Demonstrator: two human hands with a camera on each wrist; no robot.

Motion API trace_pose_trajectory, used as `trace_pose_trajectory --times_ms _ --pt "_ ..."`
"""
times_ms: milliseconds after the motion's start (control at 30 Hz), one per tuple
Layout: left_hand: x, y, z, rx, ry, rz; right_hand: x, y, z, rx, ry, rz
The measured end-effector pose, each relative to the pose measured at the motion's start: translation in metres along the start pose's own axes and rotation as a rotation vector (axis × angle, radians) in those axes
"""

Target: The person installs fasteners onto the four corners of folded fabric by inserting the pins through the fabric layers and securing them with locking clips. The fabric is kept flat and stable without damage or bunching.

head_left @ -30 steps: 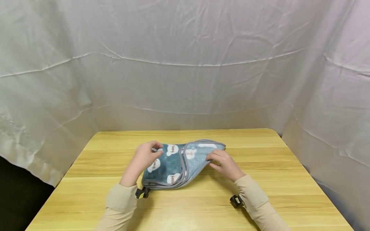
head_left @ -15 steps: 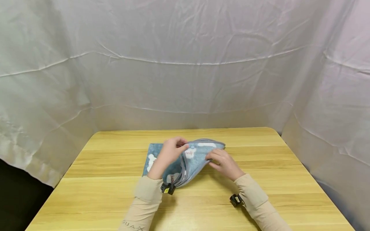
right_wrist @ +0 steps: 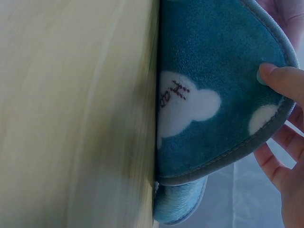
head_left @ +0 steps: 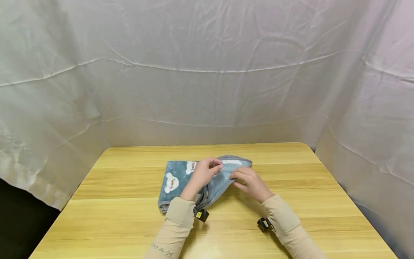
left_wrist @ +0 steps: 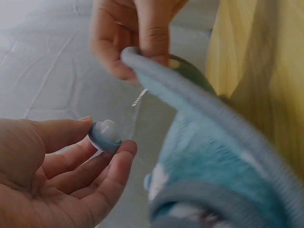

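Note:
A folded teal fleece blanket (head_left: 182, 187) with white bear-head prints and a grey bound edge lies mid-table. My right hand (head_left: 249, 183) pinches its raised right corner, thumb (right_wrist: 282, 80) on one face and fingers behind. In the left wrist view, my left hand (left_wrist: 61, 175) holds a small rounded piece (left_wrist: 105, 135), pale blue with a glossy white top, between thumb and fingertips. That hand is above the blanket's folded-over flap, close to the right hand, and its forearm covers part of the blanket in the head view.
The wooden table (head_left: 113, 223) has rounded far corners. Pale fabric curtains (head_left: 207, 97) hang behind it and along both sides. A small black camera sits on each wrist, the left one (head_left: 201, 214) low beside the blanket's front edge.
My left hand has moved right, from the blanket's left part to over the flap, carrying the small rounded piece. The right hand keeps its grip on the corner.

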State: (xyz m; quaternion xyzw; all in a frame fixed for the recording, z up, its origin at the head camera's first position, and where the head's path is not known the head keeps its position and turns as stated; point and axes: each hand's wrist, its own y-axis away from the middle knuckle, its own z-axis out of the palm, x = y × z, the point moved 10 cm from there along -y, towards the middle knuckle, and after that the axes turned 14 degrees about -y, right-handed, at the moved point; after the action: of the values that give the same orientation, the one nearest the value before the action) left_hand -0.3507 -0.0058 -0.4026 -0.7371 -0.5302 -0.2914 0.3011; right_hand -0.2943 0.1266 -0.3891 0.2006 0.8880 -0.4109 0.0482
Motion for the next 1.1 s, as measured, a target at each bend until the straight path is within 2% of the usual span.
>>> trace_pose_trajectory --times_ms 167,333,1100 --pt "-0.006 -0.001 0.010 -0.029 0.064 -0.011 0.000 0.000 0.000 0.000 0.004 0.005" --pt "-0.005 -0.001 0.016 -0.039 0.114 -0.004 -0.001 -0.001 0.000 0.002 0.003 0.005" --pt "-0.003 0.000 0.023 -0.081 0.150 0.010 -0.002 -0.002 0.000 -0.003 0.009 -0.002"
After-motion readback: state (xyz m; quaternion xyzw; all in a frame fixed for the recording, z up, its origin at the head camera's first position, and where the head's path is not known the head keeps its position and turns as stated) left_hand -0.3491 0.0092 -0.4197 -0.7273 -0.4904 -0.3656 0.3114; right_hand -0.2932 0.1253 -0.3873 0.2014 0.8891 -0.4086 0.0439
